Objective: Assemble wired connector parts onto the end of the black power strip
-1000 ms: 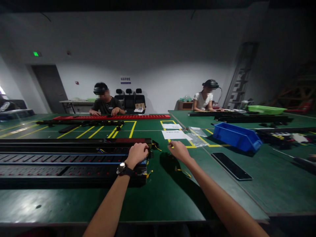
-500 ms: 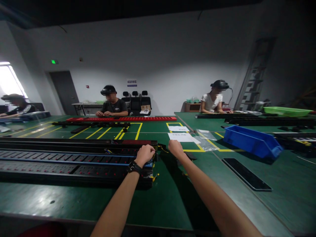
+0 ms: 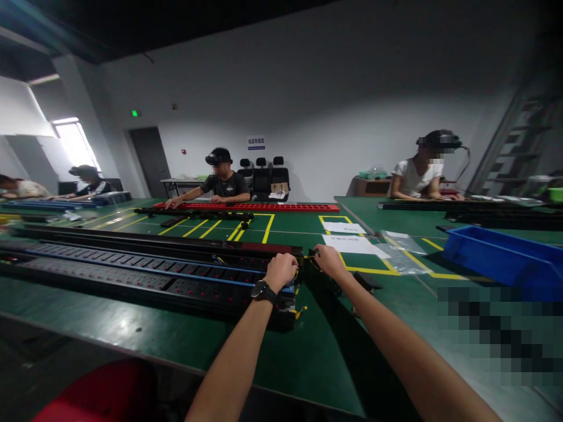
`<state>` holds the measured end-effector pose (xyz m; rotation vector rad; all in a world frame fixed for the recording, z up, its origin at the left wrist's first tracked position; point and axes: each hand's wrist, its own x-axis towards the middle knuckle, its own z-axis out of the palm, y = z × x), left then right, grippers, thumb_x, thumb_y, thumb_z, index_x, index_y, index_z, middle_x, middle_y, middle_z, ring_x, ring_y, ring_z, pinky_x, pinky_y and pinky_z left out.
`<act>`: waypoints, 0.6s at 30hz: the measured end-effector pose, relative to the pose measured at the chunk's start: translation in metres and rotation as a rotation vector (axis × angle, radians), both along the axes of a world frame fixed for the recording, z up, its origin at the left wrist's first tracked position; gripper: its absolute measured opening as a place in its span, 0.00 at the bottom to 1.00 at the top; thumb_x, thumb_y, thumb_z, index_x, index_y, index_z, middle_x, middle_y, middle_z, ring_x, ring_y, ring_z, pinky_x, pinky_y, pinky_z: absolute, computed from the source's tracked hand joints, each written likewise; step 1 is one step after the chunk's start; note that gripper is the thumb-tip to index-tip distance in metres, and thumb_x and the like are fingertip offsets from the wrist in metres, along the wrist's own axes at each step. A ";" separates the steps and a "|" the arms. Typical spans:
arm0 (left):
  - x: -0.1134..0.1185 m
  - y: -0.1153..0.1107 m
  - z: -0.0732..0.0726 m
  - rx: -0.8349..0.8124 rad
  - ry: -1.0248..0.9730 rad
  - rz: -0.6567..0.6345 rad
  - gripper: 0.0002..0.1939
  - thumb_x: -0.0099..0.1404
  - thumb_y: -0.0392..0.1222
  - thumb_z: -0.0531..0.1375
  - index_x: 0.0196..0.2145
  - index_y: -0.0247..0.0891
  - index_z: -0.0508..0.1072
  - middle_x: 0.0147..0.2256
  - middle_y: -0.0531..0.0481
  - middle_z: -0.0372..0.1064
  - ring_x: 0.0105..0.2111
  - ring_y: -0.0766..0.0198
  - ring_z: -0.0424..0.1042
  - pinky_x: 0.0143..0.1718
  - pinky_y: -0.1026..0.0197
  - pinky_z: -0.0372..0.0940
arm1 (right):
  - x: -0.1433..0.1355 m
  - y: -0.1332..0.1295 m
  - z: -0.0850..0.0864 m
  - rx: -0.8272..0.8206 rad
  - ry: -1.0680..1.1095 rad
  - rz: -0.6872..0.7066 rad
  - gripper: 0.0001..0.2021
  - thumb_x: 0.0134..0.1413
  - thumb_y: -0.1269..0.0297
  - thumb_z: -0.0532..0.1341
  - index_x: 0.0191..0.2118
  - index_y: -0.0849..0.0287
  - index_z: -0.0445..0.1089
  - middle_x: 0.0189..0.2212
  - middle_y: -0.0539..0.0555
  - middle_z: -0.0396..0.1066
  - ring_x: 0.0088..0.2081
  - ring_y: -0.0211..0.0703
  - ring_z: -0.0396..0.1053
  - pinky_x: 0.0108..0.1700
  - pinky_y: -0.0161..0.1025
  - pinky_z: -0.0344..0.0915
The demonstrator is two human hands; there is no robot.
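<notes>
Long black power strips [image 3: 193, 285] with rows of sockets lie side by side on the green table, their ends toward me on the right. My left hand [image 3: 282, 271] rests at the end of the rear strips, fingers curled down; what lies under its fingertips is hidden. Just right of that end, my right hand [image 3: 331, 262] pinches a small black part [image 3: 312, 254], with thin yellow wire between it and the strip end. Another yellow wire end [image 3: 301, 312] sticks out of the front strip. Below my right wrist lies a black piece [image 3: 367, 282].
A blue bin [image 3: 497, 252] stands at the right. White papers [image 3: 352, 245] and clear plastic bags [image 3: 402, 253] lie beyond my right hand. Across the table, a red slotted strip [image 3: 281, 207] lies before a co-worker [image 3: 224, 183]; another co-worker [image 3: 420, 176] sits at the far right.
The view has swung left, so the scene sits farther right. Both hands stay at the strip ends, and the small black part now shows at my right fingertips. The co-worker opposite has stretched out an arm.
</notes>
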<state>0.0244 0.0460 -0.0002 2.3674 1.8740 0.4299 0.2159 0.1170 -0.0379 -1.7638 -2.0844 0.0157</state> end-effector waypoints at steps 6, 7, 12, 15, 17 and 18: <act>-0.001 0.000 0.001 0.023 0.009 -0.001 0.14 0.67 0.42 0.57 0.43 0.48 0.82 0.44 0.45 0.81 0.48 0.52 0.78 0.51 0.54 0.69 | 0.007 -0.004 0.003 -0.029 -0.157 -0.104 0.17 0.67 0.78 0.48 0.50 0.64 0.72 0.46 0.67 0.75 0.47 0.48 0.72 0.46 0.38 0.61; -0.001 -0.001 0.002 0.026 0.011 0.002 0.14 0.67 0.42 0.57 0.43 0.49 0.82 0.44 0.45 0.80 0.48 0.51 0.78 0.51 0.53 0.69 | 0.008 -0.005 0.003 -0.045 -0.181 -0.080 0.17 0.67 0.78 0.48 0.50 0.64 0.72 0.46 0.67 0.75 0.47 0.48 0.72 0.46 0.38 0.61; -0.002 -0.002 0.006 0.041 0.048 0.056 0.13 0.68 0.46 0.57 0.43 0.51 0.82 0.44 0.45 0.80 0.48 0.51 0.78 0.52 0.52 0.69 | 0.005 -0.008 0.005 -0.107 -0.216 0.015 0.16 0.66 0.75 0.52 0.48 0.63 0.76 0.47 0.67 0.75 0.47 0.49 0.73 0.47 0.39 0.64; -0.002 -0.002 0.007 0.010 0.027 0.051 0.13 0.68 0.48 0.58 0.45 0.53 0.82 0.45 0.47 0.80 0.48 0.51 0.77 0.51 0.53 0.69 | 0.002 -0.009 0.006 -0.112 -0.195 -0.002 0.15 0.66 0.72 0.54 0.46 0.64 0.78 0.46 0.68 0.76 0.48 0.51 0.74 0.47 0.40 0.64; -0.002 -0.001 0.006 -0.006 0.011 0.040 0.15 0.68 0.48 0.58 0.48 0.55 0.80 0.48 0.48 0.80 0.50 0.51 0.77 0.52 0.53 0.69 | 0.000 -0.011 0.006 -0.100 -0.160 -0.020 0.15 0.67 0.69 0.54 0.45 0.63 0.79 0.45 0.68 0.77 0.47 0.52 0.74 0.47 0.40 0.65; -0.002 0.000 0.006 -0.012 0.010 0.037 0.15 0.68 0.48 0.58 0.49 0.56 0.80 0.49 0.49 0.80 0.50 0.50 0.77 0.52 0.53 0.69 | -0.002 -0.012 0.006 -0.098 -0.137 -0.030 0.16 0.67 0.66 0.54 0.45 0.63 0.79 0.45 0.68 0.77 0.47 0.52 0.74 0.47 0.40 0.65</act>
